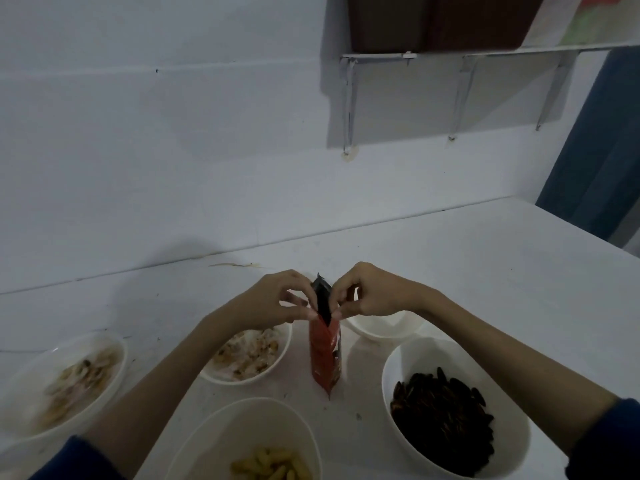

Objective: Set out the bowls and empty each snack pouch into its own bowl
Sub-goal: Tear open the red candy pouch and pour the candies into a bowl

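Observation:
A red snack pouch stands upright in the middle of the white table. My left hand and my right hand both pinch its dark top edge, one on each side. Around it sit white bowls: one with pale mixed snacks under my left wrist, one with similar snacks at far left, one with yellow puffs at the near edge, one with dark seeds at right. A bowl that looks empty lies partly hidden behind my right hand.
The white table meets a white wall at the back. A wall shelf with dark boxes hangs up right. A blue curtain hangs past the table's right edge.

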A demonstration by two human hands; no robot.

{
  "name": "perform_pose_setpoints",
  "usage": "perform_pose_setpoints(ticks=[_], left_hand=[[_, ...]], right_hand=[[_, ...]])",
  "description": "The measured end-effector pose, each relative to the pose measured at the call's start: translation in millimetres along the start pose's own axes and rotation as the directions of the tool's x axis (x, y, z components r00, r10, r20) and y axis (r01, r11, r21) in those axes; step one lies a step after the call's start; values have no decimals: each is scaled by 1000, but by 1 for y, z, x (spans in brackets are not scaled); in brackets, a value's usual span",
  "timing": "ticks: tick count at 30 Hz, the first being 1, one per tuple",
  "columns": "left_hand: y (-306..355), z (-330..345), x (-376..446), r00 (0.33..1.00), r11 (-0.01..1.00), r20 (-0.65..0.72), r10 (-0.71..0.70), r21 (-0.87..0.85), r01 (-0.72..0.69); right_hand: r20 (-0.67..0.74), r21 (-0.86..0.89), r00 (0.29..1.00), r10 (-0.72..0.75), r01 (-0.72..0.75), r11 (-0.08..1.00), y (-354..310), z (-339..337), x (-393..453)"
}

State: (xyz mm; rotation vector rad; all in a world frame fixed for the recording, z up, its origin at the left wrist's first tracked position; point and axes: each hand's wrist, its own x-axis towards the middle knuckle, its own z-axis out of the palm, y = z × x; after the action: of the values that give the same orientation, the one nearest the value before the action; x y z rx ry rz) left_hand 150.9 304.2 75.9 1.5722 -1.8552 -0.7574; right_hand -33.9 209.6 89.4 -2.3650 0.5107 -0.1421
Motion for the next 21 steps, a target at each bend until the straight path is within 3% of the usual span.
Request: perform_pose_setpoints(ticks=[6,11,17,21], left_hand=[[-9,-4,-12,985,995,-147,-93,-36,88],[-10,24,-9,991,988,-124,-51,-153,31],[-13,26,-14,957,964,-263,-120,-261,49],[-11,26,-16,973,915,-190,-129,-401,43]], right_hand=[[-129,42,991,37,-32,999,13,-9,-8],[-51,72,998,38,-34,997,2,6,-11],[-309,49,947,92,-81,995,17,21,-15],[-280,119,956,84,-52,992,10,18,-23]])
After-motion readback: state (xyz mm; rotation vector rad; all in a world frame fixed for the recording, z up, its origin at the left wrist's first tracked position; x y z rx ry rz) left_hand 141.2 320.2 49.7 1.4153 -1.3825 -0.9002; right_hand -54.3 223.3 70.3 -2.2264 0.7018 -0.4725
